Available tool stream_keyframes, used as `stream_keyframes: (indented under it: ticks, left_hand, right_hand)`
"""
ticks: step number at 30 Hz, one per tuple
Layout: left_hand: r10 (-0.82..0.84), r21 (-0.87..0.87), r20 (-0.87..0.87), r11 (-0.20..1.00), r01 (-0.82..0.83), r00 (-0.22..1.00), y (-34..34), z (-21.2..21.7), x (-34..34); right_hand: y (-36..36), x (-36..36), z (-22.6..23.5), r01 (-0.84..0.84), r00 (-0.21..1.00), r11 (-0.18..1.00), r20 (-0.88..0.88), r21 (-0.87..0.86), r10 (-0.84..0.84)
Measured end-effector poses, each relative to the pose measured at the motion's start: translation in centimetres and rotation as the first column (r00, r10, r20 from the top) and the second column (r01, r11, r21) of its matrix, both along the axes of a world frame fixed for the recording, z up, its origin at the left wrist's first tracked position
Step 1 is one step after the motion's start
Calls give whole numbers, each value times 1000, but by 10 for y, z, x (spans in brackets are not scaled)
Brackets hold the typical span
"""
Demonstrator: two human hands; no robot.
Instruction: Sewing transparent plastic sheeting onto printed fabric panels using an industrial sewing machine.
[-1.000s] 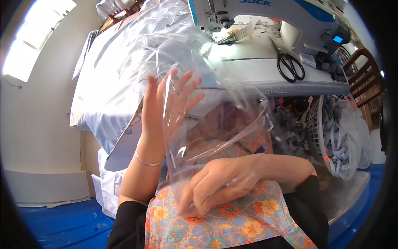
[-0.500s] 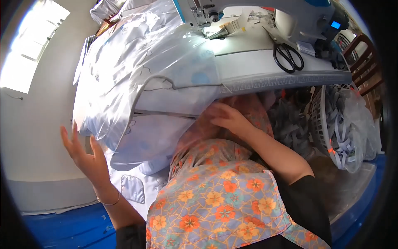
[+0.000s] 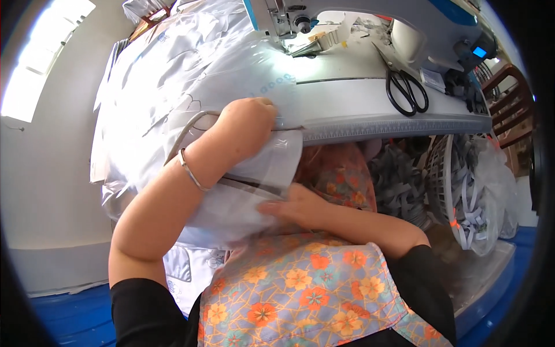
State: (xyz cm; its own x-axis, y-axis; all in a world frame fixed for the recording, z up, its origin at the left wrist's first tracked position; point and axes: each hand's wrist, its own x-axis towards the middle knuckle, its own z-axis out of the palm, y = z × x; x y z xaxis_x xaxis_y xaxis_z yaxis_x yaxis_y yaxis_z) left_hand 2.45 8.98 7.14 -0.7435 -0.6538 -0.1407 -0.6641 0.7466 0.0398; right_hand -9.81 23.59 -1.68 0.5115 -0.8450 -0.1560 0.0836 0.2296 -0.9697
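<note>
White fabric with dark grey binding (image 3: 188,133) spreads over the left of the sewing table and hangs down over its front edge. My left hand (image 3: 250,122) reaches across it, fingers curled down and closed on the cloth at the table edge; the fingertips are hidden. Lower down, my right hand (image 3: 295,206) is slightly blurred, with its fingers stretched out against the hanging part of the fabric. Just beyond stands the sewing machine (image 3: 370,14), its needle area (image 3: 289,29) lit above the cloth.
Black-handled scissors (image 3: 406,92) lie on the table (image 3: 347,95) right of the needle. A plastic basket (image 3: 442,179) of fabric strips stands at the lower right, near a wooden chair (image 3: 511,104). A floral apron (image 3: 306,283) covers my lap.
My left hand has come from the open air at the left onto the fabric at the table edge. The right hand has moved lower, against the hanging cloth. The view has shifted slightly.
</note>
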Motion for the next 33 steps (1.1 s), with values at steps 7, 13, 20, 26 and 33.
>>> stream_keyframes:
  ticks: [7,13,20,26,33]
  left_hand:
    - [48,41,-363,999,-35,930,12,-8,-12]
    - [-87,-67,-203,995,74,975,22,-19,-21]
    - [-117,-161,-260,984,77,958,6,-23,-24]
    - [-100,-118,-122,989,86,987,-23,-15,-35]
    - [-131,-211,-119,972,104,984,-64,-25,-35]
  right_hand:
    - [16,-17,36,-91,994,949,77,300,71]
    - [12,-13,36,-60,997,865,70,497,29]
    - [0,-21,26,14,977,797,160,604,-138]
    - [-21,-31,23,88,965,910,193,404,-179]
    - [-40,-26,-26,-100,944,854,320,511,-81]
